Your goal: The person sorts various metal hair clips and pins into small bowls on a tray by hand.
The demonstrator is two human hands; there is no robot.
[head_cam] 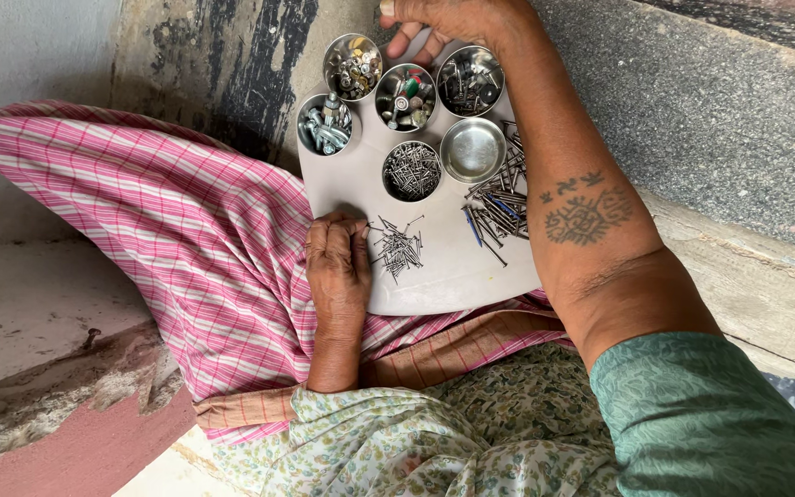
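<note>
Small nails (397,248) lie heaped on the round white tray (443,276) across your lap; your left hand (338,262) pinches at them with fingers closed, while your right hand (457,20) grips the tray's far rim beside steel bowls (473,149).

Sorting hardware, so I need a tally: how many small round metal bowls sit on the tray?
5. Top left, top middle, top right, left, and one empty. None looks hidden.

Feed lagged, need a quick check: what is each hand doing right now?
Left hand: fingers curled at the small nail pile on the tray; no clear grip.
Right hand: gripping the tray's far edge.
</note>
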